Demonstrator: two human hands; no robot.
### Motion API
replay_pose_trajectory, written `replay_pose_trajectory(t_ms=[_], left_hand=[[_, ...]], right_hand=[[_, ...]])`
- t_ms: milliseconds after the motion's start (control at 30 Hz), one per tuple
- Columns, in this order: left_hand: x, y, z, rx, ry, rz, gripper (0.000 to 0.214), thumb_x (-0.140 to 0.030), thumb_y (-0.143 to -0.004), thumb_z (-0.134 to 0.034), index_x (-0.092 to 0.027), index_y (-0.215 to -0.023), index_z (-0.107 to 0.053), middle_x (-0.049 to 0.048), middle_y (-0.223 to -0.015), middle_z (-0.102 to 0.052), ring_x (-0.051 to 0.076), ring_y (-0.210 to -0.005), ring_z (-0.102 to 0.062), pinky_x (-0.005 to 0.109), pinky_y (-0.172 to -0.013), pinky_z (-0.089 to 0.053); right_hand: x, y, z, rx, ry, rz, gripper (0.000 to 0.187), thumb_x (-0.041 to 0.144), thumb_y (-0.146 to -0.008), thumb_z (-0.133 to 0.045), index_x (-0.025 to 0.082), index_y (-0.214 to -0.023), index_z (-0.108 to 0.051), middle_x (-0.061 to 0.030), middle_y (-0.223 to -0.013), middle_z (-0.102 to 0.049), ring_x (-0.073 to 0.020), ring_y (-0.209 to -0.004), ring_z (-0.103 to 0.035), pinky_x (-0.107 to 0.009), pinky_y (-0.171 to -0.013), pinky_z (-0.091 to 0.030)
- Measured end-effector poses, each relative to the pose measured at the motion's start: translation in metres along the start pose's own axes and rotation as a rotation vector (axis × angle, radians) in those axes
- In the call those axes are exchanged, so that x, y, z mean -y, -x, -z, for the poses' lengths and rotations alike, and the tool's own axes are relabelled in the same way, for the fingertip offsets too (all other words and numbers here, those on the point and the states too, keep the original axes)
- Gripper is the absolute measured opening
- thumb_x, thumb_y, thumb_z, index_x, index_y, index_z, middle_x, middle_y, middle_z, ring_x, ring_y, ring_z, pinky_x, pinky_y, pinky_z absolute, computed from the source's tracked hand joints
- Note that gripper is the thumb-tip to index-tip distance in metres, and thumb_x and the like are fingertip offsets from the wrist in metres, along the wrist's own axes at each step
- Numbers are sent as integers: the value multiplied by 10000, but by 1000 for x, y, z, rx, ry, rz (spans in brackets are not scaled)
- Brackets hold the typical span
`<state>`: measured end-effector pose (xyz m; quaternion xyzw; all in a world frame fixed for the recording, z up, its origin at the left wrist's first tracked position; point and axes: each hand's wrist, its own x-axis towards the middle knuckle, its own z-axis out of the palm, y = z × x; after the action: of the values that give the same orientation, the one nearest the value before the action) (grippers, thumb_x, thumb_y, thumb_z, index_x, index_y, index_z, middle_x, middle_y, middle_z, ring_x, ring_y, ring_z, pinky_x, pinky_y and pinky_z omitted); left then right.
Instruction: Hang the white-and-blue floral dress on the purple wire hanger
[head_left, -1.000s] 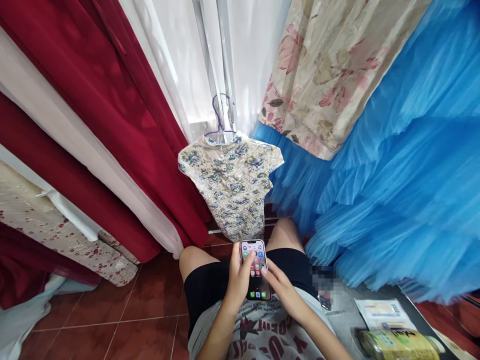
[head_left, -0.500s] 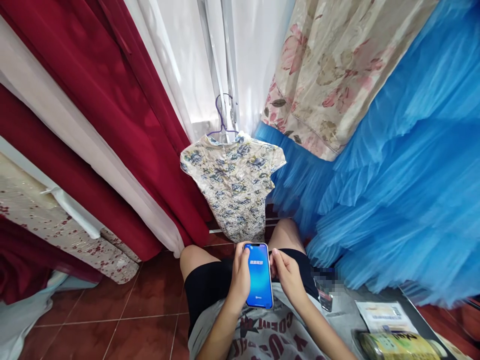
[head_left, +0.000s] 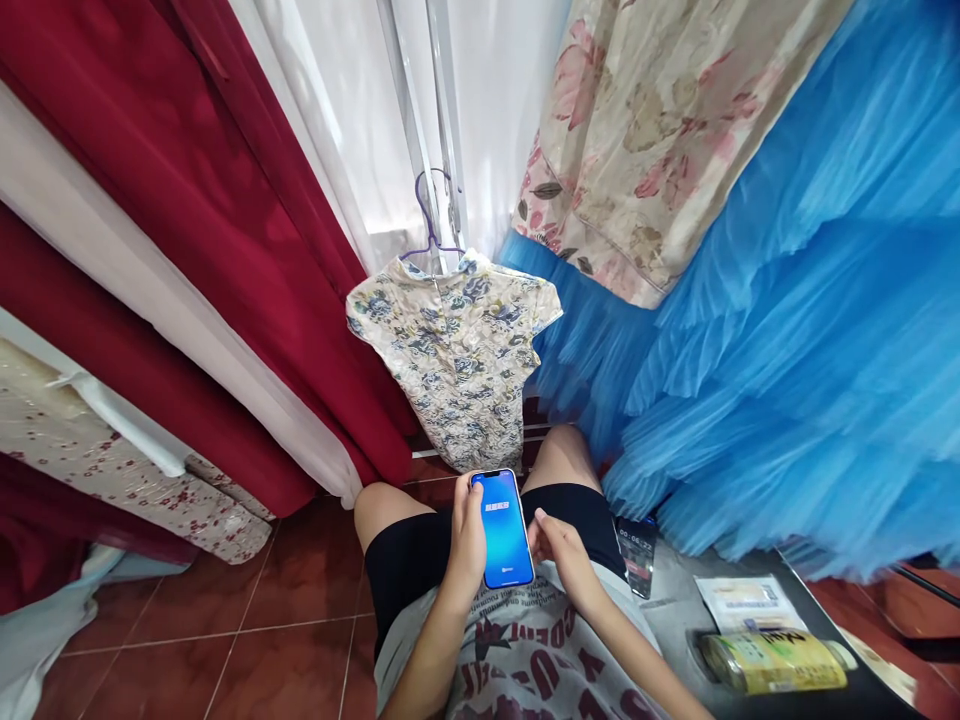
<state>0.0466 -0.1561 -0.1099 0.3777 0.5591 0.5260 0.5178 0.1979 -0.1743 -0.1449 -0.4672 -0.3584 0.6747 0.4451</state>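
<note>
My left hand (head_left: 468, 545) is closed around the left edge of a smartphone (head_left: 508, 535), its thumb lying along the side of the screen. The screen glows blue with a short line of pale text near the top, too small to read. Close to the phone's right edge is my right hand (head_left: 562, 555), holding nothing that I can see. Its fingers are loosely bent and a little apart. Beyond the phone, a cream dress with blue flowers (head_left: 461, 370) hangs from a purple hanger (head_left: 430, 215).
Red and white drapes (head_left: 247, 230) hang on the left. On the right are a pink-flowered cloth (head_left: 652, 150) and blue tulle (head_left: 787, 350). A dark surface beside me bears a second phone with a timer (head_left: 637, 555), a paper packet (head_left: 746, 603) and a yellow-labelled bottle (head_left: 776, 660).
The whole view has shifted slightly, so most things sit a little higher and further left. My right hand's fingers have loosened from a pinched shape. The phone stays in my left hand.
</note>
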Motion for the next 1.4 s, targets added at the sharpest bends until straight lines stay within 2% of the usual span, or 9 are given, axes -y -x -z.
replay_pose_trajectory(t_ms=[100,167,267,367,433,633,1000,1167,1400], left_hand=[[-1,-1,-1,1,1,-9,427,-553,-968,-467,-225,-1216,-579,87,-1203,-678,260,-1113,-640,382,-995,-473],[-3,-2,0,19,26,-7,444,-537,-963,-486,-223,-1261,-586,101,-1295,-653,272,-1184,-620,394,-1038,-454],[-4,-3,3,83,81,6,471,-494,-966,-499,-236,-1352,-577,101,-1443,-577,275,-1321,-546,399,-1119,-399],[-5,-4,6,154,117,11,489,-419,-947,-535,-251,-1406,-561,79,-1524,-510,265,-1410,-464,383,-1170,-345],[-6,-3,8,191,137,14,524,-357,-923,-556,-264,-1439,-534,62,-1546,-488,259,-1425,-447,374,-1177,-338],[-12,3,9,271,145,19,620,-269,-885,-525,-259,-1501,-453,79,-1467,-567,270,-1255,-597,385,-1053,-464],[-17,3,5,166,-23,-107,340,-277,-873,-565,-240,-1211,-583,70,-1181,-679,249,-1094,-640,367,-964,-485],[-10,-1,7,143,-27,-134,293,-350,-900,-583,-236,-1170,-589,73,-1138,-686,256,-1089,-637,372,-957,-484],[-9,-1,8,144,-37,-134,292,-360,-921,-577,-227,-1180,-578,79,-1163,-680,249,-1086,-639,369,-961,-477]], right_hand=[[3,8,-7,178,-61,-81,658,753,-894,-480,173,-1131,-678,-53,-745,-718,-193,-571,-663,-315,-547,-524],[10,14,-10,302,-111,-131,699,704,-924,-475,214,-1422,-493,-83,-891,-745,-224,-625,-709,-327,-522,-546],[21,22,-12,370,-169,-143,826,461,-869,-656,297,-1569,-250,-83,-1057,-740,-237,-702,-740,-300,-509,-560],[26,26,-10,407,-201,-120,1047,178,-712,-685,339,-1600,-155,-49,-1072,-746,-237,-768,-745,-304,-579,-592],[26,26,-9,428,-218,-116,1115,114,-647,-647,349,-1609,-134,-39,-1044,-757,-244,-778,-743,-324,-608,-603],[27,25,-6,396,-232,-127,1126,105,-612,-646,340,-1607,-176,-60,-1078,-757,-256,-782,-740,-329,-595,-593],[23,27,-11,439,-209,-117,1068,107,-590,-618,336,-1569,-258,-35,-1001,-766,-242,-727,-748,-307,-615,-573],[29,30,-12,426,-188,-128,1015,104,-608,-642,373,-1535,-327,-34,-1065,-748,-247,-771,-754,-307,-623,-570],[28,27,-9,460,-196,-120,1049,88,-632,-637,342,-1570,-242,-31,-982,-757,-245,-775,-756,-281,-598,-568]])
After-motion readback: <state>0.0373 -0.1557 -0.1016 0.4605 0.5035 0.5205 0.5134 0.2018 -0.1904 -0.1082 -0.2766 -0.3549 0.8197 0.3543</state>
